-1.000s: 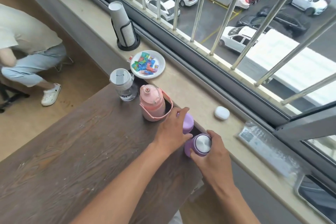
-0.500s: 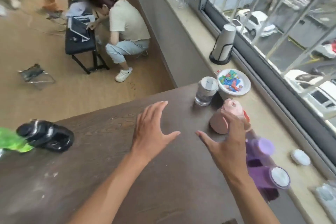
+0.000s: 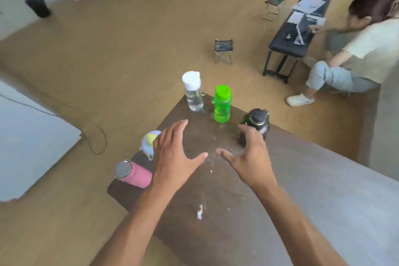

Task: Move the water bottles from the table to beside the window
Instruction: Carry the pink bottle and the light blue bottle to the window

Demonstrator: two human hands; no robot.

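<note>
Several bottles stand near the far end of the dark wooden table [image 3: 216, 190]. A clear bottle with a white cap [image 3: 193, 94] and a bright green bottle [image 3: 222, 103] stand at the far corner. A dark green bottle with a black lid [image 3: 258, 121] is to their right. A pale blue and yellow bottle [image 3: 149, 141] and a pink bottle with a steel lid [image 3: 133, 174] stand by the left edge. My left hand [image 3: 174, 155] hovers open beside the pale blue bottle. My right hand [image 3: 250, 157] is open, fingertips just short of the dark green bottle.
A person [image 3: 356, 56] crouches on the floor at the right beside a black bench [image 3: 289, 43] with a laptop. A small folding stool [image 3: 223, 49] stands beyond the table. A white panel [image 3: 28, 142] and a cable lie to the left.
My view has swung left, away from the window to the table's far end. Both hands let go of the purple bottles by the sill and now reach, empty, over the remaining bottles.
</note>
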